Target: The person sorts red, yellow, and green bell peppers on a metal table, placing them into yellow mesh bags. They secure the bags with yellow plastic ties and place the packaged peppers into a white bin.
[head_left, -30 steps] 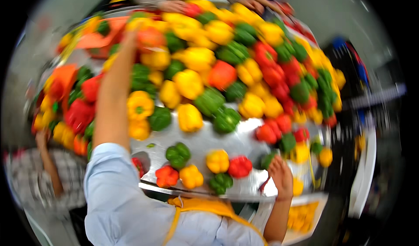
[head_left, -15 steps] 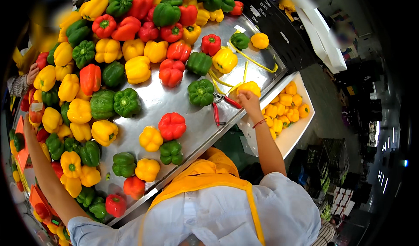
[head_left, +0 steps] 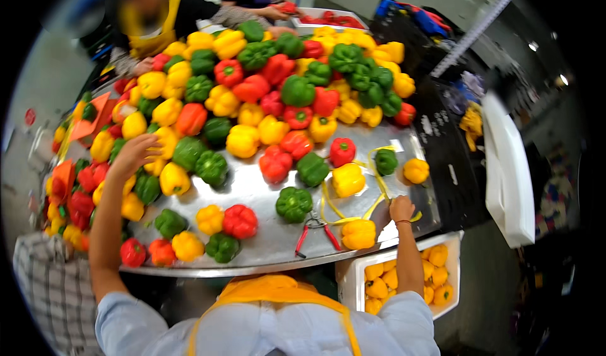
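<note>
Over the left part of the heap of bell peppers, my left hand (head_left: 136, 154) is stretched out with its fingers apart, against a yellow bell pepper (head_left: 166, 142); it grips nothing that I can see. My right hand (head_left: 401, 209) is closed at the table's right side, over a yellow strap (head_left: 381, 182). Whatever its fingers hold is hidden. Close by lie a yellow bell pepper (head_left: 358, 234), another yellow pepper (head_left: 348, 180) and red-handled hand pruners (head_left: 317, 233). A green bell pepper (head_left: 294, 205) sits beyond the pruners.
Red, green and yellow peppers cover much of the metal table (head_left: 265, 248). A white box (head_left: 355, 280) of yellow peppers stands below its right front edge. Two people work across the table, near a white crate (head_left: 309, 13) of red peppers. A checked sleeve (head_left: 47, 286) shows at left.
My view has turned and lifted, bringing the far side into sight. My left hand has come in over the peppers. My right hand has left the yellow pepper for the strap.
</note>
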Demonstrator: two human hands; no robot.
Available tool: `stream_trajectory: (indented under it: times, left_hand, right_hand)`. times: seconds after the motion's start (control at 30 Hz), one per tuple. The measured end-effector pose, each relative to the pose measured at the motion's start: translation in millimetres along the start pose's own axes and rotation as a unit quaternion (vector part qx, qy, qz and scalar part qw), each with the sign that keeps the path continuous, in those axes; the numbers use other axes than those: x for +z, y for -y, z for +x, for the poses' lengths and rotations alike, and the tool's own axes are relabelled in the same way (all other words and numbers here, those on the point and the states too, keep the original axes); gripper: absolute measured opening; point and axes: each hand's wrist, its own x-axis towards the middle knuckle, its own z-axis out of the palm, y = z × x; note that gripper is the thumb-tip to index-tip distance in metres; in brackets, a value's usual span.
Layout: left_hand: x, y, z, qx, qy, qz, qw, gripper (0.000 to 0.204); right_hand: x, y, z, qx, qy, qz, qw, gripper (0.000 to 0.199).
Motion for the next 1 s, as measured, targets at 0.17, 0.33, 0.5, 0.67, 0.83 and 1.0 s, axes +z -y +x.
stream_trajectory:
  times: [0.17, 0.33, 0.5, 0.67, 0.83, 1.0]
  left_hand:
    - [131.4, 66.1, -46.9, -0.009, 0.131, 0.087, 0.987, 0.028]
    - [308.1, 40.3, -44.6, 0.209, 0.246, -0.016, 0.946, 0.065]
    - [367.2, 29.1, -78.0, 0.198, 0.336, -0.092, 0.916, 0.075]
    - [286.3, 12.1, -85.9, 0.315, 0.046, -0.164, 0.934, 0.064]
    - [215.5, -81.4, -156.6, 0.583, -0.235, -0.073, 0.775, 0.027]
    - [147.9, -162.8, -315.6, 0.838, -0.215, -0.039, 0.5, 0.057]
  right_hand:
    - [-104.8, 46.7, -29.3, -0.144, 0.017, 0.571, 0.808, 0.018]
    - [-236.6, 106.4, -26.4, -0.15, 0.029, 0.855, 0.496, 0.014]
    - [-255.2, 141.6, -81.7, -0.212, 0.03, 0.85, 0.481, 0.014]
    - [-265.0, 103.7, -81.3, -0.235, 0.054, 0.731, 0.638, 0.022]
    - [-306.0, 44.7, -69.0, -0.264, -0.153, 0.713, 0.631, 0.023]
    - [-438.0, -55.0, -96.3, -0.416, -0.284, 0.678, 0.536, 0.047]
